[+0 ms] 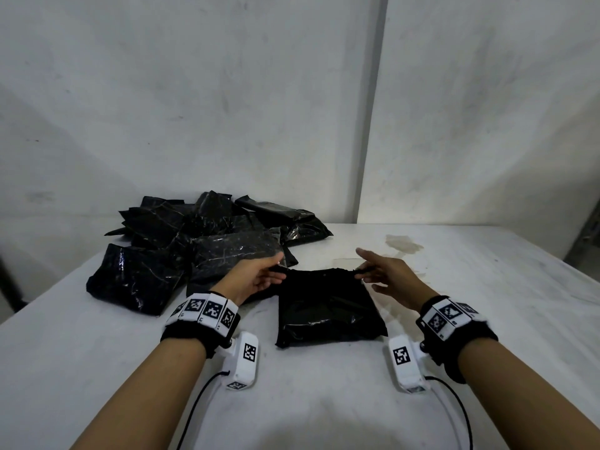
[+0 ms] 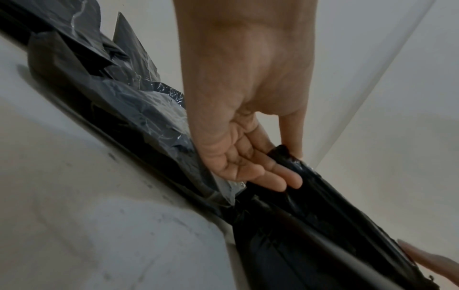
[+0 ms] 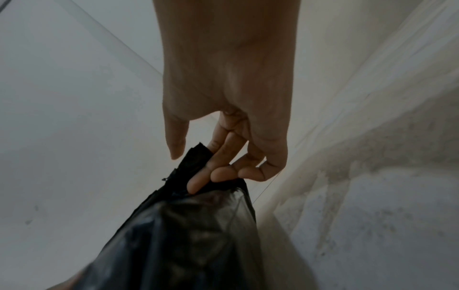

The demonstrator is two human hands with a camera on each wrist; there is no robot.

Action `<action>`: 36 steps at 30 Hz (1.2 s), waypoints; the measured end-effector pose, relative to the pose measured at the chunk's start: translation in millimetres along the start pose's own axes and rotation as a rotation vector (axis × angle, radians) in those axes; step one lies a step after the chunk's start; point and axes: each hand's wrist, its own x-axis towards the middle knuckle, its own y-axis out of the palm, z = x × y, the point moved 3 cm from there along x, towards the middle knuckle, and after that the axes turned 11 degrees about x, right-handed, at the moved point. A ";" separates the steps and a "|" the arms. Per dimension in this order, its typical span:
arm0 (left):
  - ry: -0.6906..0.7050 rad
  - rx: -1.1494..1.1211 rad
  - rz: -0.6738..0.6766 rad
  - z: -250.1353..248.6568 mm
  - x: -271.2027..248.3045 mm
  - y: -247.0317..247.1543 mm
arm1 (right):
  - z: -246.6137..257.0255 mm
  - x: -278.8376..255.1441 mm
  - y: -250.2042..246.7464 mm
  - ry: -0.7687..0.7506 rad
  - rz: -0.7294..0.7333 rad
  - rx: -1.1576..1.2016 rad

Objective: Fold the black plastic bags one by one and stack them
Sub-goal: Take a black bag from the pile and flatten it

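Note:
A black plastic bag [image 1: 328, 306] lies flat on the white table [image 1: 487, 319], straight in front of me. My left hand [image 1: 271, 272] pinches its far left corner, thumb on one side and fingers on the other. My right hand [image 1: 363, 271] grips the far right corner with curled fingers. In the left wrist view the left hand [image 2: 289, 166] holds the bag's [image 2: 310, 215] raised edge. The right wrist view shows the right hand [image 3: 191, 168] with its fingers [image 3: 198, 182] on the bag's [image 3: 186, 245] corner and the thumb beside it.
A loose pile of several black bags [image 1: 201, 241] [image 2: 124, 98] fills the back left of the table, just beyond my left hand. A brownish stain [image 1: 402, 245] marks the cloth at the back right. A white wall [image 1: 292, 108] rises behind the table.

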 end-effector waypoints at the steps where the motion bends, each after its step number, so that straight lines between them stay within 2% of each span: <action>1: 0.005 0.020 0.005 0.1 -0.4 0.2 | -0.7 0.2 -0.8 -0.012 0.014 -0.015; 7: -0.024 0.134 0.117 4.5 -4.0 -1.7 | -3.0 -1.3 -5.7 -0.052 0.115 -0.047; 23: -0.033 0.260 0.094 7.5 -8.9 -2.7 | -6.7 -2.2 -12.8 -0.068 0.126 -0.129; 30: -0.044 0.254 0.101 8.9 -10.4 -5.4 | -7.0 -3.4 -12.5 -0.052 0.156 -0.126; 36: -0.100 0.201 0.157 12.1 -11.2 -2.4 | -7.2 -4.7 -10.2 -0.040 0.166 -0.138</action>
